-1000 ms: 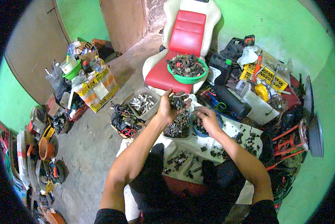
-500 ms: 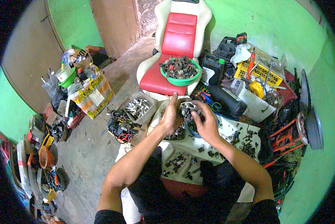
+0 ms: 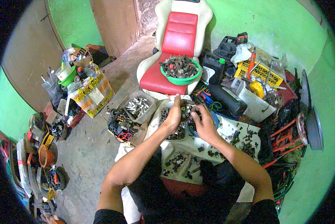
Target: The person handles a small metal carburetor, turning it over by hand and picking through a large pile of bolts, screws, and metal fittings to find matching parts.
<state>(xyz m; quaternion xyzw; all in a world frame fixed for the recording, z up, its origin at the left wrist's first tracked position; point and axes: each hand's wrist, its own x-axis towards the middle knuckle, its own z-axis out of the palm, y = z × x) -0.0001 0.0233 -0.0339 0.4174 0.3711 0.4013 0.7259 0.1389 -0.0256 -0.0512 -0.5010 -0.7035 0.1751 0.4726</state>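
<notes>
Above the tubs in front of me, my left hand (image 3: 172,118) is cupped with its thumb raised, around a handful of small dark and metallic parts (image 3: 186,111). My right hand (image 3: 205,126) faces it, fingers curled in at those parts; what its fingertips pinch is too small to make out. Below the left hand is a pale plastic tub (image 3: 161,110) of small dark pieces. A blue tub (image 3: 215,118) shows partly behind the right hand. Small loose parts (image 3: 246,140) lie scattered on the white surface nearby.
A green basin (image 3: 181,81) heaped with parts rests on a red and white seat (image 3: 162,76). Left of the tubs stand a grey tub (image 3: 151,100) of silvery pieces and tangled wires (image 3: 119,127). Black jugs (image 3: 227,100) and a yellow crate (image 3: 272,79) are at the right.
The fingers of my right hand have curled lower and closer over the parts. The handful sits slightly further left, and both hands stay over the tubs.
</notes>
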